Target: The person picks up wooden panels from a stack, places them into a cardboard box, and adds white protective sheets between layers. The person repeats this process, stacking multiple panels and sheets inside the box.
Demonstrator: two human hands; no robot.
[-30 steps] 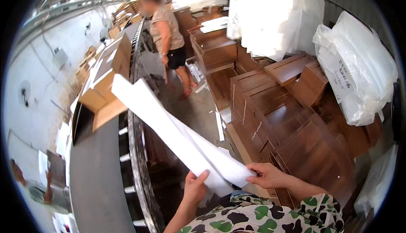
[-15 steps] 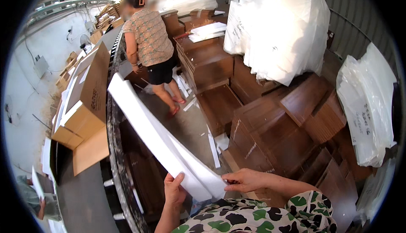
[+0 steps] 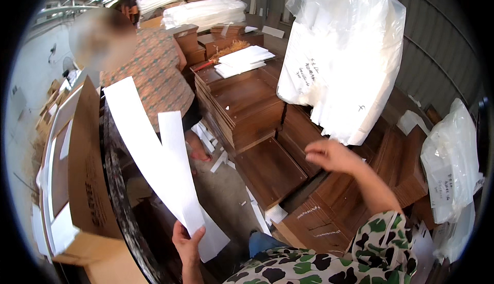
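Two long white foam strips (image 3: 146, 155) cross near their lower ends, where my left hand (image 3: 188, 240) pinches them between thumb and fingers. Their upper ends fan apart, one leaning far left and the shorter one standing nearer the middle. My right hand (image 3: 329, 155) is off the strips, raised over the brown wooden panels (image 3: 270, 168) with its fingers loosely bent and nothing visible in them. Large white foam sheets in a clear plastic bag (image 3: 339, 67) stand just beyond that hand.
Another person (image 3: 149, 73) in a patterned top stands close ahead on the left. A dark-edged conveyor (image 3: 116, 191) runs along my left, with an opened cardboard box (image 3: 95, 165) on it. White foam pieces (image 3: 244, 60) lie on stacked panels; scraps litter the floor. A second plastic bag (image 3: 450, 160) leans at right.
My right hand has let go of the foam and moved up and right. The strips have spread apart in my left hand. The other person has come nearer and turned, and my view has shifted.
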